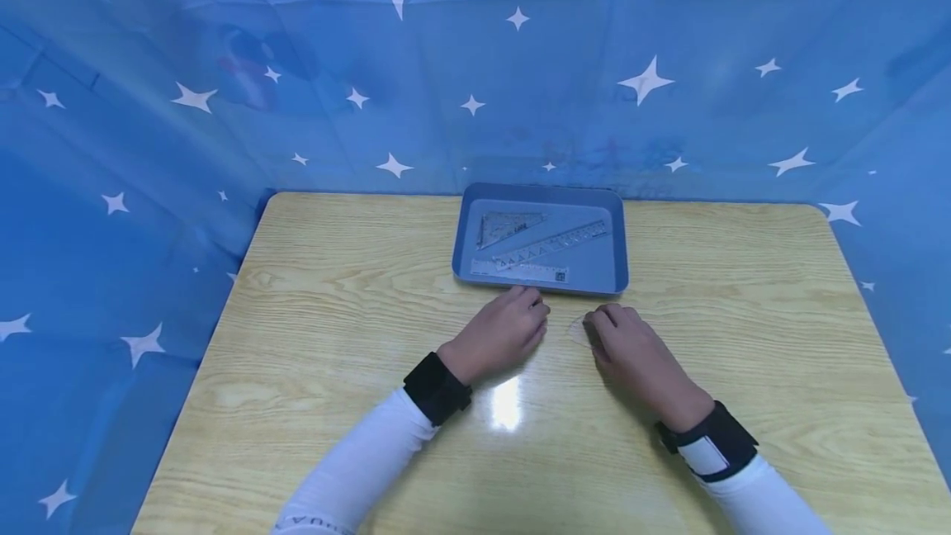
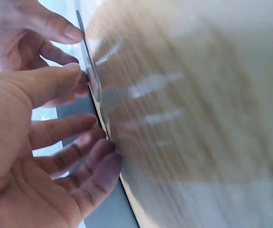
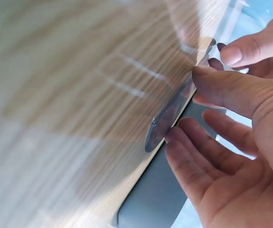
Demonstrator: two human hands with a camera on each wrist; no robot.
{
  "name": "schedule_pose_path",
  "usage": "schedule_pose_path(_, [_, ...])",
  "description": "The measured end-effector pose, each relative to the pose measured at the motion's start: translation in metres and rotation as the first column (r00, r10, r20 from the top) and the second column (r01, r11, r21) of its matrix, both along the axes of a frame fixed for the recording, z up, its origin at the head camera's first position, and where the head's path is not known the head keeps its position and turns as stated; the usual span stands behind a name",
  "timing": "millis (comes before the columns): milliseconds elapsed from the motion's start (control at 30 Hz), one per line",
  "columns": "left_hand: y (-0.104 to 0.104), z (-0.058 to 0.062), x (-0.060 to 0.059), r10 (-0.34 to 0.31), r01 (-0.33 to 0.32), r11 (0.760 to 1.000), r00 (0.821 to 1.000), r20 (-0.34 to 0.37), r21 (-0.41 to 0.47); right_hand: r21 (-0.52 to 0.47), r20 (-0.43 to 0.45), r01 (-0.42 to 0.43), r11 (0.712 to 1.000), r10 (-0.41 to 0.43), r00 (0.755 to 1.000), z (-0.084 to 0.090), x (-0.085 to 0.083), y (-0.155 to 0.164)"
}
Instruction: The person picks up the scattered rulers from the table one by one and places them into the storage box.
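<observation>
A thin, clear plastic protractor (image 1: 579,331) with a curved edge is at the table's middle, just in front of the blue tray. My right hand (image 1: 631,353) pinches it by its right side; the right wrist view shows the thumb on the clear protractor (image 3: 167,116) and fingertips near its edge. My left hand (image 1: 501,333) is to the left, near the tray's front edge, apart from the protractor in the head view. Its fingers (image 2: 98,173) are loosely bent with nothing seen between them. The protractor's right part is hidden under my right hand.
The blue tray (image 1: 617,258) stands at the table's back edge. In it lie a clear set square (image 1: 505,227), a clear ruler (image 1: 553,245) and a flat clear strip (image 1: 520,272). The wooden table (image 1: 334,337) backs onto a blue starry cloth (image 1: 446,64).
</observation>
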State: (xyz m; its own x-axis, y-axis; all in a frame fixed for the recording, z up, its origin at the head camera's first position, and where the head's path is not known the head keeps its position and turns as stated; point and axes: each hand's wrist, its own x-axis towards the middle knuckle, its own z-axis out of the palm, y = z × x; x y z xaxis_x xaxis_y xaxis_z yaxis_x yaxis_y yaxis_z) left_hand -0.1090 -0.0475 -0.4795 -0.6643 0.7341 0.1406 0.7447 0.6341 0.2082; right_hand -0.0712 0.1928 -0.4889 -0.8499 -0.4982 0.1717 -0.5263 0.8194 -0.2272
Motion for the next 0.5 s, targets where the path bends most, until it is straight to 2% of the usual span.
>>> schedule_pose_path(233, [0.002, -0.002, 0.007, 0.052, -0.048, 0.998, 0.991, 0.122, -0.036, -0.034, 0.022, -0.076, 0.997, 0.077, 0.997, 0.001, -0.005, -0.014])
schedule_pose_path(500, [0.006, -0.006, 0.011, 0.133, -0.128, 0.991, 0.974, 0.181, -0.042, -0.041, 0.037, -0.133, 0.990, 0.135, 0.990, 0.000, -0.010, -0.027])
